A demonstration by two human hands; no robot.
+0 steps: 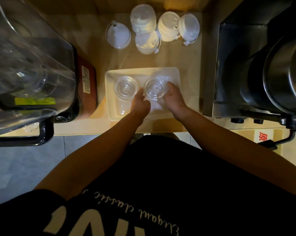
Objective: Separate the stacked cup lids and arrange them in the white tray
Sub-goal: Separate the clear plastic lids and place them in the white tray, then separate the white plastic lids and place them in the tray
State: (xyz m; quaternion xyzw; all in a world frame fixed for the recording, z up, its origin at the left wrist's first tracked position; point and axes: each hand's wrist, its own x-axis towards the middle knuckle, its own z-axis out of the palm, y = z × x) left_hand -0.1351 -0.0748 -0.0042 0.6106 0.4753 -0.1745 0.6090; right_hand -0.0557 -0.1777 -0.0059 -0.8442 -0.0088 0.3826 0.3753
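- both my hands closed on one clear lid stack (pixel 155 88) over the right half of the white tray (pixel 175 74): left hand (pixel 140 103) gripping its near-left edge, right hand (pixel 173 96) its right edge.
- a separate clear lid (pixel 126 88) lay in the tray's left half.
- white lid stacks (pixel 167 26) stood on the far counter.

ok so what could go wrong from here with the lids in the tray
The clear plastic lids between the left hand and right hand may still be nested, so two could go down as one. Setting them down could also nudge the neighbouring clear lid in the white rectangular tray.
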